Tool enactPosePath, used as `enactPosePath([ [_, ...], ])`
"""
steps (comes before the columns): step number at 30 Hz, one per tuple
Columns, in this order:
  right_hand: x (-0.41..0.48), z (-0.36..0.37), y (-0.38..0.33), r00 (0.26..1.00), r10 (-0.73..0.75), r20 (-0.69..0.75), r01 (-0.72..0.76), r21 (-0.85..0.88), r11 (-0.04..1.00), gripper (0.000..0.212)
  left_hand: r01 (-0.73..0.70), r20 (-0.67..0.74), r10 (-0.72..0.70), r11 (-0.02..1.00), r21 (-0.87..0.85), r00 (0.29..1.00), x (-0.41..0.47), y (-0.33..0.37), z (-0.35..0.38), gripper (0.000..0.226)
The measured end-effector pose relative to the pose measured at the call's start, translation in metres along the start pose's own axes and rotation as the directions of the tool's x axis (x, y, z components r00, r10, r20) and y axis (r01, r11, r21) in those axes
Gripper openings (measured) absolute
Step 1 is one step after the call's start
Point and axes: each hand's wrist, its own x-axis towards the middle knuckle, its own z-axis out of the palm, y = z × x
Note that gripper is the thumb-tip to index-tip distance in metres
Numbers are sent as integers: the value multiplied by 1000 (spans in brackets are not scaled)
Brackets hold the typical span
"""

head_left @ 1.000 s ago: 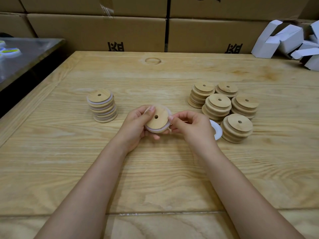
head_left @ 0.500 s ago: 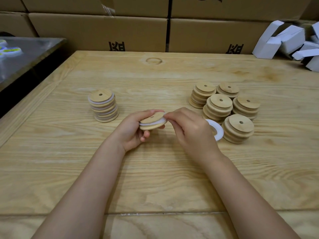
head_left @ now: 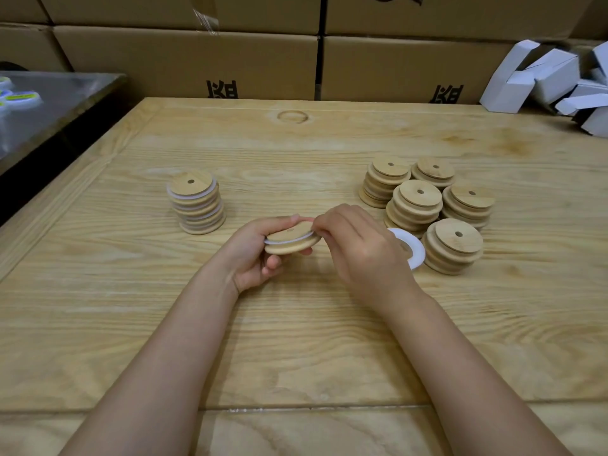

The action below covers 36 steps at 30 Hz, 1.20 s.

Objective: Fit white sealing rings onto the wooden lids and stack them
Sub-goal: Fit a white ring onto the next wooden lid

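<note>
My left hand holds a round wooden lid nearly flat above the table, a white sealing ring showing around its groove. My right hand pinches the lid's right edge with fingertips on the ring. To the left stands a stack of lids with white rings. To the right are several stacks of bare wooden lids. White loose rings lie on the table behind my right hand, partly hidden by it.
The wooden table has a raised border along its left and near sides. Cardboard boxes line the back. White folded cartons pile at the back right. A dark metal surface with tape rolls sits at left.
The lid has tipped from facing me to lying nearly flat. My right hand has moved over its right edge, and both hands sit slightly lower.
</note>
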Motion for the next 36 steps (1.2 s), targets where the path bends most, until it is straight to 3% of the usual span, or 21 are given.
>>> enactPosePath([
  [7,-1,-1,0,999,-8,-50,6,-29,1000,14,7,31,-5,999,-48,999,2,-1,0,33],
  [14,-3,1,2,976,214,35,-217,108,970,19,-95,33,101,983,-157,994,-1,-2,4,45],
  [19,-3,0,3,960,273,56,-278,100,955,21,-246,-129,230,960,-133,965,3,-3,8,71],
  [21,-4,0,2,960,273,53,-277,90,957,20,-321,-327,335,942,96,884,7,-4,6,71],
  [23,-4,1,2,961,269,55,-273,84,958,19,-284,-473,537,815,506,698,12,-7,2,69],
  [24,-4,1,1,962,267,59,-271,83,959,18,-234,-476,629,722,651,615,14,-9,-1,70],
  [26,-4,2,1,964,257,69,-262,82,961,16,-165,-432,727,590,790,533,14,-11,-3,73],
  [29,-4,3,0,969,234,79,-240,83,967,14,-61,-382,768,477,877,513,16,-15,-5,75],
  [36,-4,3,0,980,184,72,-189,74,979,12,123,-376,729,378,918,572,17,-17,-5,80],
])
